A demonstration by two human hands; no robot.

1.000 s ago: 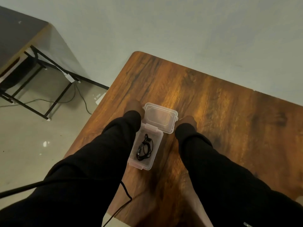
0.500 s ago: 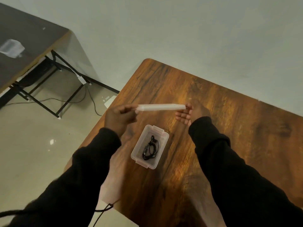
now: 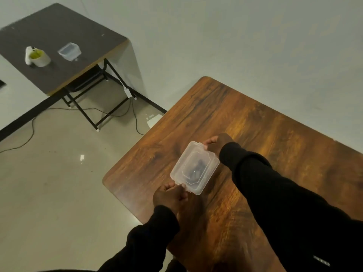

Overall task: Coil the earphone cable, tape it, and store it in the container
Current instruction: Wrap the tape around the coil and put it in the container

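The clear lidded container (image 3: 194, 167), dark earphone coil faintly visible inside, sits on the wooden table (image 3: 255, 134) between both hands, long axis running from the left hand (image 3: 171, 197) pinching its near corner to the right hand (image 3: 218, 143) gripping its far end.

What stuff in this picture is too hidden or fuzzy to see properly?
- Black earphone cable, head view: only a dark blur through the clear plastic container's lid; tape invisible.
- Lid latches: covered by the left hand and right hand.
- White roll on the far dark table: too small to identify.
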